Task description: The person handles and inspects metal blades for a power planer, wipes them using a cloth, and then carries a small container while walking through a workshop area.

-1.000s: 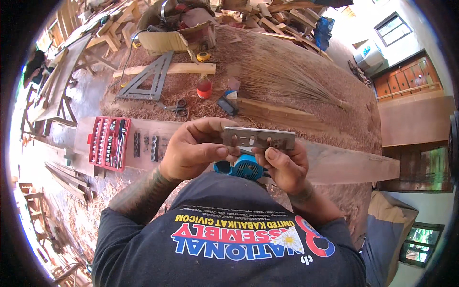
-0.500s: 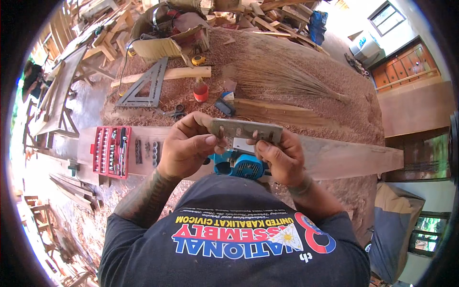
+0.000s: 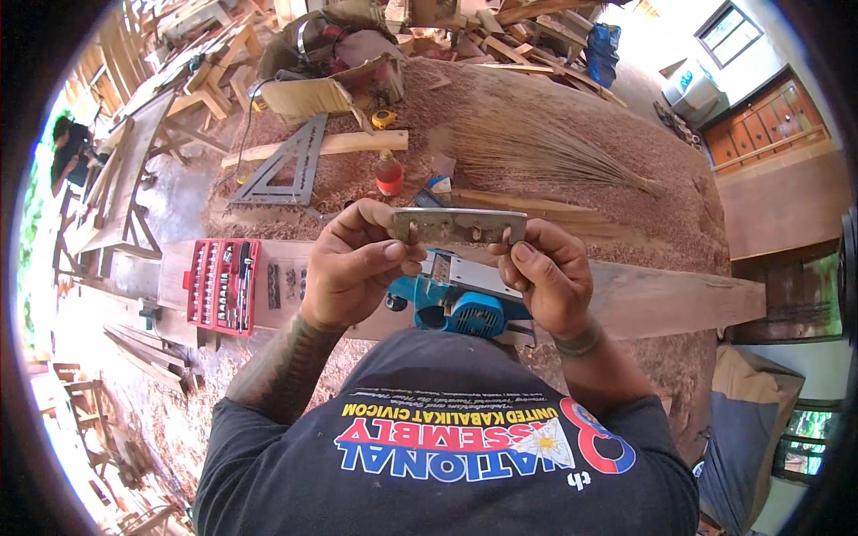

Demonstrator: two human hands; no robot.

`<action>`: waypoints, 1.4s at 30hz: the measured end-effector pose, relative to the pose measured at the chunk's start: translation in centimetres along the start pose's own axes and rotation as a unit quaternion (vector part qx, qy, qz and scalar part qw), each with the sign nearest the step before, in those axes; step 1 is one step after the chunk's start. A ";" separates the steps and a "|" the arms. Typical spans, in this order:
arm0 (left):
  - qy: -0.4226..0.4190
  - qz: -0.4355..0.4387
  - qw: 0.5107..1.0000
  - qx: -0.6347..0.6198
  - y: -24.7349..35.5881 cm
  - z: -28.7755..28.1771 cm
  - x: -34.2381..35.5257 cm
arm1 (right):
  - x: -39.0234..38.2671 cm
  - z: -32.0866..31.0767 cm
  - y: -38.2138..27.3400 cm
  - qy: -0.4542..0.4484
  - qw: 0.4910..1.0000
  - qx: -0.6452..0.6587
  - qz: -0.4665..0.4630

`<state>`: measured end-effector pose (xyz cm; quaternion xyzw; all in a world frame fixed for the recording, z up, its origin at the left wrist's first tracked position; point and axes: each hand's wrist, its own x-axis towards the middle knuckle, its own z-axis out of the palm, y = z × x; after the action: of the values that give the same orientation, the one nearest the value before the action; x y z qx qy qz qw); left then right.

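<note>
Held level between my two hands is a planer blade [image 3: 460,228], a flat grey metal strip with slots along its lower side. My left hand [image 3: 350,268] pinches its left end between thumb and fingers. At the other end, the thumb and fingertips of my right hand [image 3: 552,279] grip the corner. Below the blade, a blue electric hand planer [image 3: 474,311] lies on a long wooden board [image 3: 661,297]. Part of it is hidden by my hands and body. Small dark metal parts [image 3: 273,288] rest on the board left of my left hand.
A red socket set case [image 3: 222,286] sits at the board's left. Beyond the board are a metal triangle square [image 3: 286,170], a red bottle [image 3: 389,175], a yellow tape measure [image 3: 383,119], a stick broom [image 3: 554,152] and a cardboard box [image 3: 313,96], among wood shavings.
My right hand has shifted right, its thumb moving from the blade's slots to its end. More of the planer shows beneath. The whole view has swung slightly.
</note>
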<state>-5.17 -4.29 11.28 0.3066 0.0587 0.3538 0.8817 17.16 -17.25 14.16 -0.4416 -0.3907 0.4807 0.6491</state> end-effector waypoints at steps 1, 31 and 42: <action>0.001 -0.001 1.000 0.001 0.0 -0.2 -0.1 | 0.1 0.2 0.0 -0.001 1.000 -0.006 -0.004; -0.024 0.005 1.000 -0.015 0.6 1.2 -0.1 | -0.1 -1.0 -0.6 -0.024 0.988 -0.113 -0.099; -0.009 0.007 0.999 0.043 0.2 1.6 -0.4 | -1.4 0.3 -1.5 -0.008 0.975 -0.134 -0.178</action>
<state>-5.09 -5.25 12.61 0.3474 0.0638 0.3546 0.8658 16.94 -18.78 15.61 -0.4444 -0.5288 0.3044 0.6559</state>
